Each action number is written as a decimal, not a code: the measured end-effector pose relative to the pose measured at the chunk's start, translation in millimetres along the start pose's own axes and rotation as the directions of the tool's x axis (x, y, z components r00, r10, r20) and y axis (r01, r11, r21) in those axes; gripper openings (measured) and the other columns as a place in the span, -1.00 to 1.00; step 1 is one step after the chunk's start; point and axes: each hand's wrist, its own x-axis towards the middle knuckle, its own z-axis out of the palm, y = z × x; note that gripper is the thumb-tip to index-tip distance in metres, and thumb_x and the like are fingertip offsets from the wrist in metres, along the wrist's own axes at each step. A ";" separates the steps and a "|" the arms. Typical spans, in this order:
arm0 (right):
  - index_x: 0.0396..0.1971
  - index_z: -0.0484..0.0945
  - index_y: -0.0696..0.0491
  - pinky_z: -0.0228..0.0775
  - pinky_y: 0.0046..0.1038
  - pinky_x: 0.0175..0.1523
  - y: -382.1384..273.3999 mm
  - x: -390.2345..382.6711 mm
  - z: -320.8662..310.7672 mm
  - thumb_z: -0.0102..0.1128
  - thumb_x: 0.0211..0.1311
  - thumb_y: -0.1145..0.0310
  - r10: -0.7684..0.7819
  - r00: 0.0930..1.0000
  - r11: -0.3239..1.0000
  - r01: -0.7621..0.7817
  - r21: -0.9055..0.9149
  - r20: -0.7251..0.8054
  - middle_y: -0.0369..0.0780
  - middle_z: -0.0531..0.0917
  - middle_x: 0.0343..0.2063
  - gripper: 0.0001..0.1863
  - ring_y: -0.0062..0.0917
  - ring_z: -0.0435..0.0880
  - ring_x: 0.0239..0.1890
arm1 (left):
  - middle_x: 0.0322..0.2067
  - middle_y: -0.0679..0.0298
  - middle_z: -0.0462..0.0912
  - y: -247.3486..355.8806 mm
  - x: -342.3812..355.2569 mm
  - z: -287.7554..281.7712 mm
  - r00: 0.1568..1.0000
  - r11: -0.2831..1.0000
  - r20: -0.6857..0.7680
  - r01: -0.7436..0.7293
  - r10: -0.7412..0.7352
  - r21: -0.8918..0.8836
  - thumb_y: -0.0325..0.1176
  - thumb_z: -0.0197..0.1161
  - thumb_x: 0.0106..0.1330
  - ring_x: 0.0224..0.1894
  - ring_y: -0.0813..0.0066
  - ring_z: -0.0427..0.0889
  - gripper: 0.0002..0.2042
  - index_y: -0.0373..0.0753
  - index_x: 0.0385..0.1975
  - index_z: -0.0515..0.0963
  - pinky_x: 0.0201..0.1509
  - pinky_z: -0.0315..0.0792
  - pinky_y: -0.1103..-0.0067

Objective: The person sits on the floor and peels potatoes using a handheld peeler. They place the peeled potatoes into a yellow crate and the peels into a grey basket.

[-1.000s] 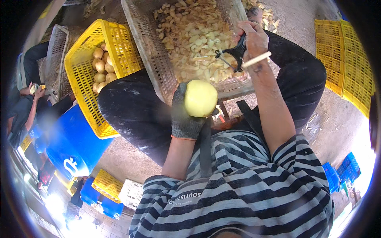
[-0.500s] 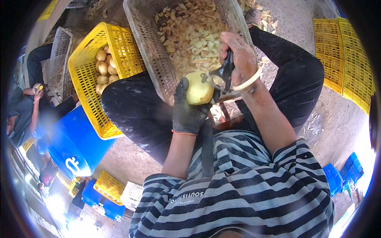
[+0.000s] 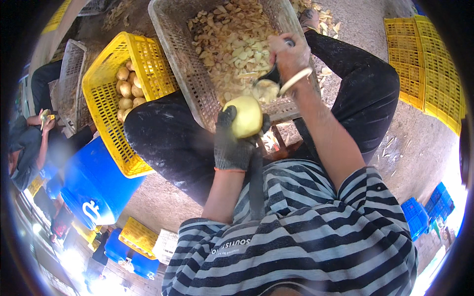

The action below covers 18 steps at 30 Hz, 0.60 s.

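Note:
A large pale yellow potato [image 3: 248,117], its visible side peeled smooth, rests in my left hand [image 3: 228,148], which wears a dark knit glove and curls around it from below. My right hand [image 3: 292,58], bare and with a pale bangle [image 3: 296,81] at the wrist, is wrapped round a black-handled peeler [image 3: 271,75]. A strip of peel seems to hang near the blade, apart from the potato; motion blurs it. Beneath both hands a grey plastic crate [image 3: 171,59] holds a heap of potato peels [image 3: 236,44].
Left of my knee stands a yellow crate [image 3: 106,111] with several unpeeled potatoes [image 3: 126,89]. A blue barrel [image 3: 101,172] lies behind it. Another person [image 3: 29,143] works at far left. Stacked yellow crates [image 3: 419,64] stand at right, blue crates [image 3: 414,217] lower right.
My right hand with the peeler has lifted up and away from the potato, which it touched before. The left hand still holds the potato, now slightly turned and lower.

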 end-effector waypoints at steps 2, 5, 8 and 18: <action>-0.37 0.41 0.27 0.28 -0.55 -0.60 15.5 30.4 -12.6 0.24 -0.01 0.39 -0.077 0.994 0.996 0.080 0.033 -0.071 -0.23 0.49 -0.73 -0.71 -0.58 0.46 -0.71 | -0.14 0.02 0.53 1.7 -6.7 6.1 0.998 0.998 -0.034 0.062 -0.062 -0.006 -0.14 0.16 0.17 -0.09 0.05 0.52 -0.55 -0.29 -0.01 0.39 0.00 0.47 0.19; -0.31 0.38 0.25 0.27 -0.59 -0.55 14.0 36.6 -22.5 0.24 0.00 0.38 -0.102 0.992 0.989 0.109 0.102 -0.074 -0.25 0.50 -0.73 -0.67 -0.60 0.44 -0.70 | -0.19 0.02 0.54 5.3 -0.2 0.6 0.991 0.991 0.058 0.124 -0.121 -0.047 -0.11 0.17 0.13 -0.21 0.04 0.55 -0.51 -0.32 -0.03 0.38 -0.17 0.51 0.25; -0.32 0.37 0.22 0.23 -0.58 -0.58 -21.5 -9.8 -18.4 0.25 0.01 0.37 0.055 0.997 0.982 -0.064 0.178 0.059 -0.27 0.47 -0.75 -0.68 -0.63 0.39 -0.73 | -0.29 0.04 0.55 8.0 3.2 3.4 0.985 0.988 0.117 0.134 -0.125 -0.070 -0.07 0.16 0.11 -0.41 0.06 0.60 -0.48 -0.38 -0.06 0.36 -0.47 0.58 0.37; -0.60 0.41 0.08 0.09 -0.64 -0.65 -17.3 -36.2 15.5 0.23 0.07 0.44 0.269 0.858 0.917 -0.367 0.155 0.437 -0.37 0.40 -0.69 -0.82 -0.72 0.33 -0.73 | -0.21 0.02 0.55 11.0 -6.5 9.1 0.970 0.989 0.238 -0.075 0.043 0.125 -0.13 0.11 0.22 -0.29 0.19 0.63 -0.55 -0.36 -0.03 0.36 -0.43 0.59 0.42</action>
